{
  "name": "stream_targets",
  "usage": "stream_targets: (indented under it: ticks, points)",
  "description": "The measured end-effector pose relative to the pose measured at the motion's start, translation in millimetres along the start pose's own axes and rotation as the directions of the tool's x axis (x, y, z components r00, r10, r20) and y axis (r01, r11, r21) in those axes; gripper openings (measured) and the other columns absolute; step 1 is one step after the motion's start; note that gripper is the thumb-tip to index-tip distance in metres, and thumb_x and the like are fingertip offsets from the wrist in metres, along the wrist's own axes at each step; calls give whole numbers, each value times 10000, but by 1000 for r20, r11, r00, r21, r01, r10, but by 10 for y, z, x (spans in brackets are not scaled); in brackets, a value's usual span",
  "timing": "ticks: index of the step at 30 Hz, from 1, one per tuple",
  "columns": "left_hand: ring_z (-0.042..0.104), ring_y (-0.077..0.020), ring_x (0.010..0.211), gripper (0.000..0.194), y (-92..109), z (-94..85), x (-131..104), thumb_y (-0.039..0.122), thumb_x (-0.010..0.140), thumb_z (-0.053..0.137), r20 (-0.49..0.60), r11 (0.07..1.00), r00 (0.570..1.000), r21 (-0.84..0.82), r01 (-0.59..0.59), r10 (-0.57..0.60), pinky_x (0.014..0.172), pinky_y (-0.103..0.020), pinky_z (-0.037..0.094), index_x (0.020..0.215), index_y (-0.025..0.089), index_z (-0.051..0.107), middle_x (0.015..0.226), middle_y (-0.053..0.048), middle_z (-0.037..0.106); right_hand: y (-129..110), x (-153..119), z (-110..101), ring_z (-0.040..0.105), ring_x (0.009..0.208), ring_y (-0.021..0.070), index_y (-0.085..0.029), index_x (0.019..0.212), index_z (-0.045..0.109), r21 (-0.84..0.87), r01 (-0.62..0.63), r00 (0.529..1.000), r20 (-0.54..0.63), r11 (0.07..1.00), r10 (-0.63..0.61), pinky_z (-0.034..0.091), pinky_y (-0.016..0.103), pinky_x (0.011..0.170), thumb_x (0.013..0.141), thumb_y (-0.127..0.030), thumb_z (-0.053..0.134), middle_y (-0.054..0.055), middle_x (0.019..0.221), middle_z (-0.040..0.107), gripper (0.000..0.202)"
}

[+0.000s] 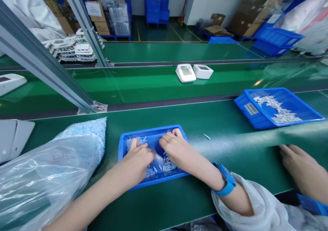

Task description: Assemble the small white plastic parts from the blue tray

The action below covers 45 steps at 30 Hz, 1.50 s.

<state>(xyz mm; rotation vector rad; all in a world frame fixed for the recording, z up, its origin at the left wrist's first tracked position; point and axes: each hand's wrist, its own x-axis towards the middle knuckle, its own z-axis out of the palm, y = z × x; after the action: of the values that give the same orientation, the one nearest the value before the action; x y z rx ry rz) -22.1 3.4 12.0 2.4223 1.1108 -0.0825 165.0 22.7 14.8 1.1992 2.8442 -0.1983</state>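
Note:
A small blue tray (159, 181) sits on the green bench, with many small white plastic pieces (167, 165) scattered over its bottom. My left hand (139, 158) reaches into its left half, fingers curled down and closed. In its right half is my right hand (175, 148), a blue strap around the wrist, its fingers bent and pressed together. Both hands hide their own fingertips, so whatever they pinch cannot be made out. One loose small white piece (207, 136) lies on the bench to the right of the tray.
A clear plastic bag (51, 169) of pale blue bits lies at left. A larger blue bin (261, 121) with white pieces stands at right, near a co-worker's blurred hand (299, 166). White devices with screens (186, 73) sit on the belt behind a metal post (48, 58).

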Motion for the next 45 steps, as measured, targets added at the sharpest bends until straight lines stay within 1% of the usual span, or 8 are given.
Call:
stream_targets:
  ticks: [9,15,25,32,35,38,41,45]
  points:
    - [561,-275,967,194,110,-80,1,8,741,500,128,999,992,-45,-8,14,961,-535,315,697,156,616,806,-74,661,-24,7,98,544,830,256,-108,850,613,-36,11,1000,-24,999,-12,243,409,809,748,60,440,134,851,644,262]
    - [559,-257,922,273,62,-56,-15,-47,734,447,93,998,994,-41,-57,60,986,-575,307,680,155,622,729,-61,630,-37,2,97,529,838,268,-86,882,614,-90,16,999,-38,996,-19,266,421,822,739,52,449,141,842,624,258]
    - [564,-253,988,261,11,-63,-19,-21,720,507,108,992,991,-113,-62,74,1028,-561,281,691,192,656,851,-45,637,-54,0,86,515,831,258,-110,848,601,-58,-15,992,-129,998,7,294,395,797,912,-115,467,119,850,621,148]
    - [582,-181,851,169,19,-146,0,95,820,517,-218,948,975,-300,-110,45,874,-365,407,771,191,647,814,-24,657,-29,-13,-23,500,677,179,-160,758,533,227,-26,956,-279,973,91,336,315,713,996,-212,363,33,690,565,297]
    - [580,-150,713,164,73,-194,36,111,840,485,-281,878,954,-476,-44,-104,736,-305,448,767,187,611,742,0,651,-24,-49,-57,420,571,138,-193,645,446,419,33,908,-393,907,148,327,284,644,980,-198,386,-22,590,462,340]
    - [579,-136,678,113,98,-173,76,146,852,506,-285,717,937,-695,-57,-201,654,-265,459,800,182,601,727,6,640,-63,-87,-64,358,529,116,-207,602,362,521,125,844,-503,844,186,300,270,584,964,-186,419,-49,552,364,367]
    - [590,-143,683,67,89,-127,100,185,825,587,-280,583,935,-806,-104,-220,638,-263,461,867,164,636,742,-13,661,-108,-98,-44,344,530,108,-208,604,335,526,174,800,-568,832,192,284,267,564,954,-164,438,-52,560,330,367]
    - [569,-147,657,171,89,-112,85,259,832,611,-236,550,948,-831,-82,-216,623,-262,445,717,141,657,668,-27,655,-127,-79,-3,325,524,109,-207,608,351,486,226,791,-597,844,132,274,276,555,952,-159,441,-51,556,335,359]
